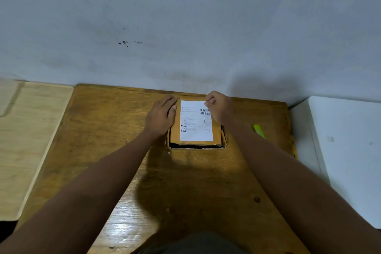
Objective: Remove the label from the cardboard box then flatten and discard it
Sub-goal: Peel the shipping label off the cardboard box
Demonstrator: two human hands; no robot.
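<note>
The left hand [161, 117] is pressing flat, fingers together, on the cardboard box [195, 144] lying on the wooden table [107, 130] — seemingly to steady it — while the right hand [219, 107] is pinching the white label's [195, 128] far corner, probably to start peeling.

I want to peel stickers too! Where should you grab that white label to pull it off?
Probably pinch the label at its far right corner, where the right hand is; the sheet lies flat on the cardboard box, so only an edge can lift.
</note>
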